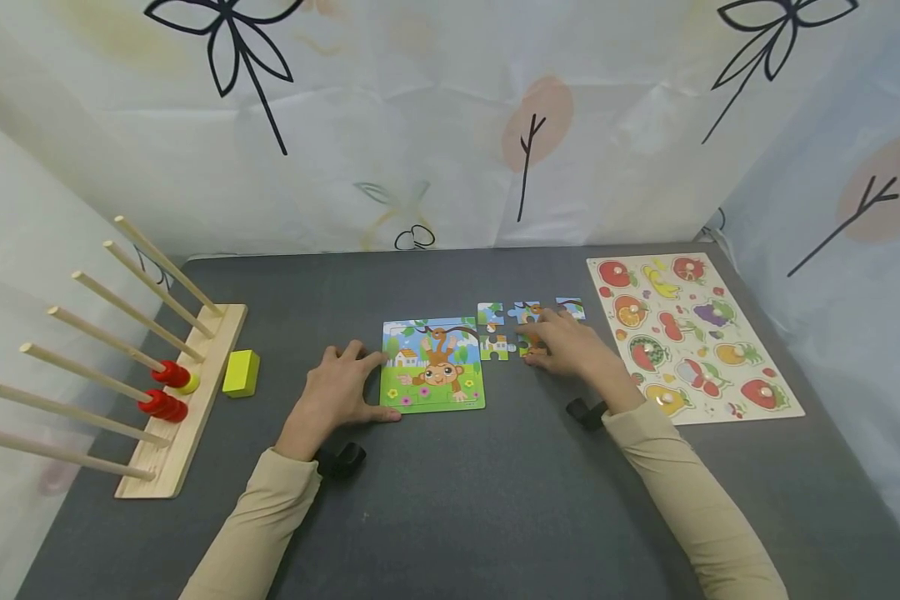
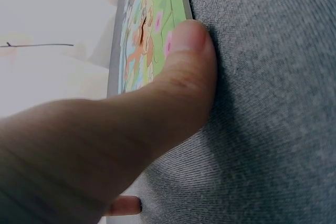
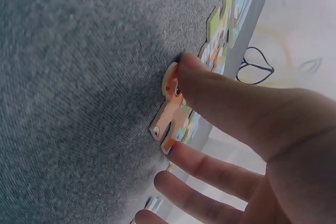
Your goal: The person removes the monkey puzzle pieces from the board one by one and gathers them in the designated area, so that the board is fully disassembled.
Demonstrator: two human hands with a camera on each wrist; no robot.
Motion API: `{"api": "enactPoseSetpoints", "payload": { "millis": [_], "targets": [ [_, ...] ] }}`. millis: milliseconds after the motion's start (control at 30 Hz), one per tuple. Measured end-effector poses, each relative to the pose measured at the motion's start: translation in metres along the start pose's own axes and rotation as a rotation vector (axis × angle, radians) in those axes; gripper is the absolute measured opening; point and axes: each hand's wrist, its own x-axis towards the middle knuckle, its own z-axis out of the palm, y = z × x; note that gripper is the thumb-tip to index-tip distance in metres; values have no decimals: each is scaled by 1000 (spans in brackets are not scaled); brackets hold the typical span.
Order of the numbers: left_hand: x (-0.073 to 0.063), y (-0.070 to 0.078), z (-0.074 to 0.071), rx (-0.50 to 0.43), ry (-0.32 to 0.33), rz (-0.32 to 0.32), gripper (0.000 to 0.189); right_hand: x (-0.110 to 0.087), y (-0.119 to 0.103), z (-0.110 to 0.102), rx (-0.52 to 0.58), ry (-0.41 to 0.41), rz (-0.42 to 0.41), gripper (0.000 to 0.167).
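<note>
A square jigsaw picture (image 1: 433, 367) of a hanging monkey lies flat on the dark table. At its left side is my left hand (image 1: 337, 390), thumb touching the lower left corner and index finger at the left edge. In the left wrist view, the thumb (image 2: 184, 72) lies along the picture's border. My right hand (image 1: 567, 343) pinches an orange-brown puzzle piece (image 3: 170, 111) between thumb and index finger, close over the table, with the other fingers spread. Near it are several loose pieces, including one with a house (image 1: 494, 347) and a blue-green one (image 1: 490, 313).
A wooden peg stand (image 1: 187, 404) with red and yellow rings stands at the left, beside a yellow block (image 1: 241, 373). To the right lies a fruit board (image 1: 690, 337). A patterned cloth wall (image 1: 450, 125) borders the table's back.
</note>
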Motion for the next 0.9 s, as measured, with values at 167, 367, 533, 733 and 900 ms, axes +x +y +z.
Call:
{"api": "enactPoseSetpoints", "payload": {
  "millis": [167,367,533,733,900],
  "targets": [
    [0,0,0,2,4,0,97,-1,1,-1,3,7,-4,51],
    [0,-1,0,3,3,3,97,2,-11,-2,13,57,-67,48],
    [0,-1,1,3,6,4,97,6,-29,-3,28,70,-125,47],
    [-1,-1,1,2,5,2,98,13,-48,1,12,36,-167,48],
    [-1,-1,1,1,10,6,97,17,-61,5,5,23,-211,47]
  ]
}}
